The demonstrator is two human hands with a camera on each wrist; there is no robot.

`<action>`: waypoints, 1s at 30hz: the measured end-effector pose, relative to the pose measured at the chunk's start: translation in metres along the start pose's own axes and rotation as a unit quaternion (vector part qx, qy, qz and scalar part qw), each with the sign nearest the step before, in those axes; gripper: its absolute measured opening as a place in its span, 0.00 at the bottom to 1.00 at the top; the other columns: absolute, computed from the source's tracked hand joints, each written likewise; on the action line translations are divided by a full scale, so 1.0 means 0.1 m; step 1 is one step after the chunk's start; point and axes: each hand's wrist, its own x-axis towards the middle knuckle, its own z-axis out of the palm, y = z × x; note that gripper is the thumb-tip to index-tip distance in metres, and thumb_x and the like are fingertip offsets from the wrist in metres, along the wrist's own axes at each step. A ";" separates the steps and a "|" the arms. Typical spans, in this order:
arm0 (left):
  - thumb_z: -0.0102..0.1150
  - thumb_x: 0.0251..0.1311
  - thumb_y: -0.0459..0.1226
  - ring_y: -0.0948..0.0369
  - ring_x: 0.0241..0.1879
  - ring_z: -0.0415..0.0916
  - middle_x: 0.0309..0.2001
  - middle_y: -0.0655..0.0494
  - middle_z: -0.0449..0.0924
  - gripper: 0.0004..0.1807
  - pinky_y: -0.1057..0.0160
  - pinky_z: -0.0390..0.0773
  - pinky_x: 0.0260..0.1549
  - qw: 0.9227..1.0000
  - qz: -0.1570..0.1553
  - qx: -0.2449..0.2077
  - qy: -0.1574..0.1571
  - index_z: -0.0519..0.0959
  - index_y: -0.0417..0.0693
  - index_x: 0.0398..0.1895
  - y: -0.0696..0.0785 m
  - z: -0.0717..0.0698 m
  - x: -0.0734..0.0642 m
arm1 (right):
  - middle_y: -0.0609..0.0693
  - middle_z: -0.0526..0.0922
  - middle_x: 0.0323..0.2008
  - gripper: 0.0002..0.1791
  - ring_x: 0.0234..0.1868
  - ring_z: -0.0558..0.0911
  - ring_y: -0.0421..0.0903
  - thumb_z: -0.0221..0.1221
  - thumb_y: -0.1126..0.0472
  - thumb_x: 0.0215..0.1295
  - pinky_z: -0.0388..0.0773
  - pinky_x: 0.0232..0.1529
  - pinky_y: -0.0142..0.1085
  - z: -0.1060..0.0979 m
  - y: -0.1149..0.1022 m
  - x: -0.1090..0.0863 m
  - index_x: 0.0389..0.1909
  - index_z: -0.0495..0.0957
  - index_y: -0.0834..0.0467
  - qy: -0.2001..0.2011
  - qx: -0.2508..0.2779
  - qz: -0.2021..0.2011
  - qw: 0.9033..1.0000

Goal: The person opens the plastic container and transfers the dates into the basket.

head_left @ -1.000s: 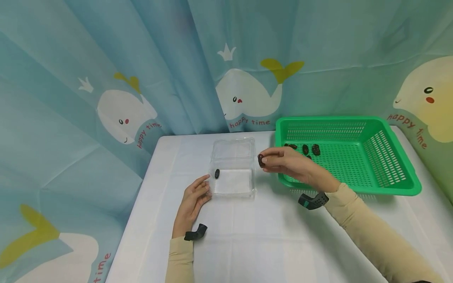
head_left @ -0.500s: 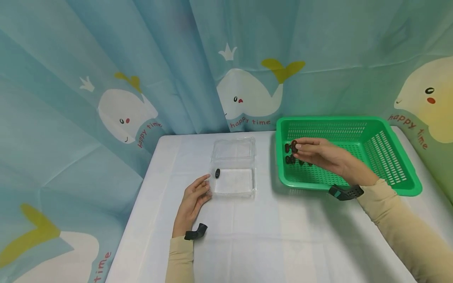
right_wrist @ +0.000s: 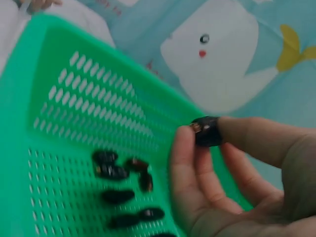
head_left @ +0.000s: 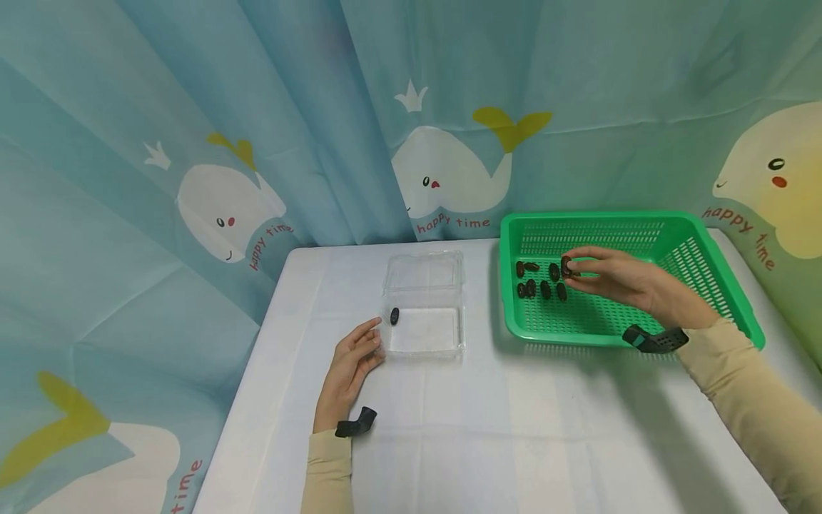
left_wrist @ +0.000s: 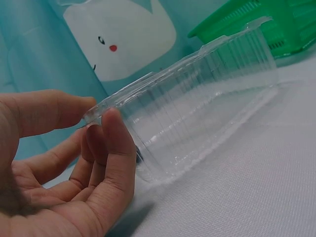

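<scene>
My left hand (head_left: pixel 349 360) pinches the left rim of a clear plastic clamshell box (left_wrist: pixel 197 84) between thumb and fingers. The box lies with its lid (head_left: pixel 424 271) folded back, away from me. One dark date (head_left: pixel 394 315) is in its tray, at the upper left. Over the green basket (head_left: pixel 604 216), my right hand (head_left: pixel 616 282) holds another dark, glossy date (right_wrist: pixel 207 131) between thumb and fingertips. Below it, several dates (right_wrist: pixel 118 196) lie on the left part of the basket floor.
A white cloth (head_left: pixel 462 435) covers the table. Behind and to the left hangs a blue-green curtain (head_left: pixel 321 143) with whale prints. The basket's raised walls stand to the right of the box, with a strip of cloth between them.
My right hand, pinching a date, has moved from beside the box to the right, over the basket. The left hand and the box have stayed in place.
</scene>
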 end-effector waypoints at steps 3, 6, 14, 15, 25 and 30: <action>0.56 0.73 0.28 0.67 0.39 0.77 0.48 0.56 0.73 0.28 0.72 0.83 0.39 1.000 0.001 0.006 0.004 0.67 0.39 0.75 -0.01 0.00 0.00 | 0.44 0.73 0.59 0.17 0.56 0.83 0.40 0.55 0.63 0.80 0.82 0.63 0.35 -0.09 0.01 0.08 0.65 0.71 0.53 0.018 -0.006 0.040 0.999; 0.57 0.73 0.28 0.67 0.39 0.77 0.47 0.58 0.74 0.28 0.72 0.83 0.38 1.000 0.001 0.013 0.008 0.67 0.39 0.75 -0.03 -0.01 0.01 | 0.45 0.74 0.55 0.11 0.53 0.84 0.40 0.55 0.64 0.79 0.82 0.63 0.36 -0.19 0.03 0.17 0.57 0.76 0.51 0.026 -0.029 0.064 0.997; 0.58 0.73 0.28 0.67 0.39 0.77 0.48 0.56 0.74 0.27 0.72 0.84 0.38 1.000 -0.002 -0.001 0.012 0.69 0.41 0.73 -0.03 0.00 0.01 | 0.45 0.78 0.48 0.10 0.49 0.86 0.41 0.55 0.64 0.80 0.84 0.60 0.35 -0.41 0.04 0.28 0.57 0.76 0.52 0.030 -0.076 0.122 0.989; 0.58 0.73 0.28 0.67 0.39 0.77 0.47 0.56 0.74 0.27 0.72 0.84 0.38 1.000 -0.001 -0.001 0.011 0.69 0.41 0.73 -0.03 0.00 0.01 | 0.45 0.79 0.47 0.11 0.48 0.87 0.41 0.55 0.65 0.79 0.84 0.59 0.35 -0.43 0.04 0.28 0.58 0.75 0.53 0.031 -0.079 0.126 0.988; 0.56 0.74 0.29 0.68 0.39 0.76 0.47 0.58 0.73 0.28 0.72 0.83 0.38 1.000 -0.002 0.010 0.007 0.67 0.39 0.75 -0.02 0.00 0.02 | 0.48 0.83 0.40 0.06 0.42 0.86 0.41 0.57 0.65 0.78 0.87 0.52 0.34 -0.50 0.08 0.38 0.50 0.79 0.59 0.052 -0.109 0.149 0.982; 0.59 0.73 0.31 0.68 0.39 0.76 0.47 0.59 0.73 0.28 0.72 0.83 0.39 1.000 -0.004 0.016 0.010 0.67 0.40 0.75 -0.03 -0.02 -0.02 | 0.48 0.83 0.39 0.16 0.39 0.87 0.42 0.56 0.67 0.77 0.88 0.49 0.37 -0.46 0.18 0.42 0.60 0.75 0.70 0.070 -0.155 0.128 0.977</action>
